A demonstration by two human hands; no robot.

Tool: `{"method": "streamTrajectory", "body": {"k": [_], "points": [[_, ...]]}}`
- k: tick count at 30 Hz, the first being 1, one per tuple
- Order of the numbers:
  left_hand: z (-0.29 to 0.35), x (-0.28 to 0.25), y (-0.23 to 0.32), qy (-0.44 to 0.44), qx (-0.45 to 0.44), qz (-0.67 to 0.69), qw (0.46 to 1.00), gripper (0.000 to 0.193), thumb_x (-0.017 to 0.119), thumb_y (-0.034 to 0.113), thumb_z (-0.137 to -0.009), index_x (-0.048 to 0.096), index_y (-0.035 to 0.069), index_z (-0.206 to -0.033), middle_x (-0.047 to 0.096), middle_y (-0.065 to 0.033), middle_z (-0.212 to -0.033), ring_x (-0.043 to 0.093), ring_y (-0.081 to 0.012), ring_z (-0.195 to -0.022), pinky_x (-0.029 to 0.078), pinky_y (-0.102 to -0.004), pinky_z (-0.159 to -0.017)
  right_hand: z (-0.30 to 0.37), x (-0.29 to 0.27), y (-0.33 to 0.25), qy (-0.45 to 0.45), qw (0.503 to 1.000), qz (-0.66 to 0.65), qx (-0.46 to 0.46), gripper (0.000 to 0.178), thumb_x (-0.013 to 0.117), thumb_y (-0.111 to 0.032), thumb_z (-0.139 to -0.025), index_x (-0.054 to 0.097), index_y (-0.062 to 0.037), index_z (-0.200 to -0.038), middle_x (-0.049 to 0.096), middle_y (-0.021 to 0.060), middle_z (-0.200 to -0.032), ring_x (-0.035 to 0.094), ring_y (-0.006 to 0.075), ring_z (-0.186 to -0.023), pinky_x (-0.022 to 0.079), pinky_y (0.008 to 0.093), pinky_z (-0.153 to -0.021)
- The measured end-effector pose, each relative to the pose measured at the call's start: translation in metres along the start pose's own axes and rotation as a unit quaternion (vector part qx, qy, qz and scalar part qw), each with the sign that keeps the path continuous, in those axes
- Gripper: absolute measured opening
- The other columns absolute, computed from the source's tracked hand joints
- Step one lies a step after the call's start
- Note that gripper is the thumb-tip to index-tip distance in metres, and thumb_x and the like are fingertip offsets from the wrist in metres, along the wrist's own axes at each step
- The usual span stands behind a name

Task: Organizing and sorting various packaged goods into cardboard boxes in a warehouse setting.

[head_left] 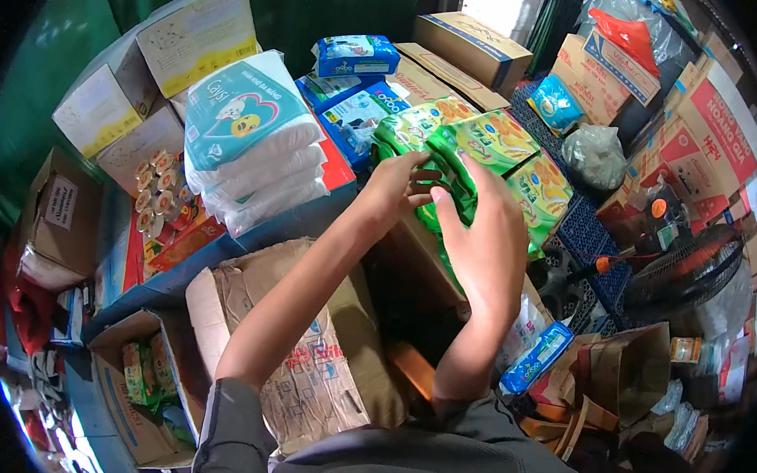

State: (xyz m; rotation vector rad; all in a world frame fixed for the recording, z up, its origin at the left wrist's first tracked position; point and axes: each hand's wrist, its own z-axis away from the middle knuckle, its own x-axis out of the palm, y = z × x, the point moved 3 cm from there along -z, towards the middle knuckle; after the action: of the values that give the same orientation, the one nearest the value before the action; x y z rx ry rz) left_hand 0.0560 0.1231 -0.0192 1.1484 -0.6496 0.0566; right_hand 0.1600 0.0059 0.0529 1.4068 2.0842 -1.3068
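Note:
Glossy green packages [488, 143] with pictures of yellow-orange food lie in front of me on a cardboard box. My left hand [392, 190] reaches their near side, its fingers curled at the loose green plastic wrapping. Close beside it, my right hand [485, 234] has its thumb and forefinger spread apart over the same wrapping. The right thumb lies near the left fingertips. Some fingers of the right hand are hidden behind it. Blue packs [356, 109] lie just beyond my left hand.
A stack of white-and-teal packs [250, 138] stands at left, near jars with gold lids [157, 193]. A worn carton [310, 362] lies below my forearms. At right are a black fan [684, 268], an opened carton [626, 373] and a blue pack [537, 357].

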Motion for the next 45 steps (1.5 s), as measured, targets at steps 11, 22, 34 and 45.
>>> {"method": "streamTrajectory", "body": {"k": [11,22,34,45], "points": [[0.133,-0.095,-0.005,0.032,0.130,-0.049,0.990,0.043,0.050,0.024,-0.105,0.054,0.001,-0.141,0.068,-0.0080,-0.102,0.069,-0.0189,-0.088,0.054,-0.0311,-0.082,0.003,0.003,-0.032,0.035,0.965,-0.252,-0.058,0.021,0.067,0.000,-0.095,0.070,0.0013,-0.116,0.076,0.0167,-0.099,0.073,0.0200,-0.073,0.056,0.0297,-0.066],[0.401,-0.362,-0.070,0.639,0.478,0.167,0.580,0.026,0.047,0.018,-0.104,0.061,0.003,-0.120,0.037,0.0045,-0.067,0.029,-0.0076,-0.053,0.030,-0.0280,-0.052,0.090,0.064,-0.153,-0.193,0.873,-0.345,-0.285,0.012,0.075,-0.005,-0.093,0.077,-0.0038,-0.105,0.067,0.0018,-0.065,0.054,0.0048,-0.050,0.039,0.0235,-0.046],[0.539,-0.466,-0.184,0.558,0.495,0.516,0.420,0.011,0.050,0.009,-0.098,0.058,0.012,-0.105,0.053,0.0009,-0.076,0.052,-0.0173,-0.063,0.049,-0.0370,-0.064,0.247,0.151,-0.266,-0.454,0.728,-0.321,-0.402,0.023,0.074,-0.028,-0.092,0.068,-0.0049,-0.094,0.068,0.0103,-0.078,0.068,0.0317,-0.074,0.055,0.0420,-0.074],[0.579,-0.480,-0.220,0.443,0.431,0.695,0.368,0.018,0.052,0.008,-0.094,0.070,0.008,-0.096,0.068,-0.0034,-0.088,0.062,-0.0197,-0.080,0.051,-0.0373,-0.075,0.313,0.249,-0.380,-0.608,0.547,-0.387,-0.426,0.028,0.064,-0.022,-0.099,0.059,-0.0005,-0.116,0.067,0.0169,-0.088,0.068,0.0334,-0.080,0.054,0.0416,-0.071]]}}
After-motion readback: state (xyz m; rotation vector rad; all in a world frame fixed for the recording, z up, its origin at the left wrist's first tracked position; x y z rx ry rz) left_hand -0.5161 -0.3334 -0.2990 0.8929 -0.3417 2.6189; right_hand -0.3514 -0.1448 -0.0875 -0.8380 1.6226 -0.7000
